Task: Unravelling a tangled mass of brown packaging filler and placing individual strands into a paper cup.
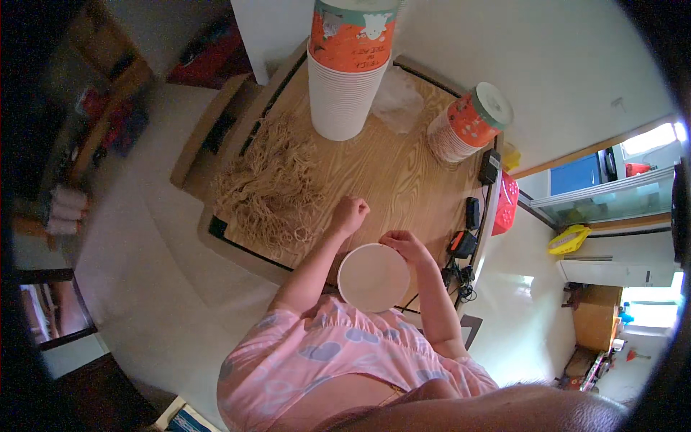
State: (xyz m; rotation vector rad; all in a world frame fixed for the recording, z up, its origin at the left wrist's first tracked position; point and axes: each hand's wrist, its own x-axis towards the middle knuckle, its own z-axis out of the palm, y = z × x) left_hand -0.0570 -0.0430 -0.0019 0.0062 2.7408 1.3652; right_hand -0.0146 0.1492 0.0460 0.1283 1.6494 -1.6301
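My right hand (408, 247) grips the rim of a round white paper bucket (373, 279) near the table's front edge, in front of my chest. Just left of and beyond it, my left hand (352, 214) is closed above the tabletop; what its fingers hold, if anything, is too small to make out. Beside my left forearm lies a tangled heap of tan twine (277, 183). Farther back stands a tall nested stack of paper buckets (347, 101), white below with an orange and green one on top. A shorter stack of similar buckets (468, 126) leans at the back right.
The wood-grain table (367, 169) meets a pale wall at the back. A crumpled clear plastic bag (398, 101) lies between the stacks. Black adapters (472, 213) and a coiled cable (467, 284) run along the right edge. Beyond that edge is a red plastic item (507, 205).
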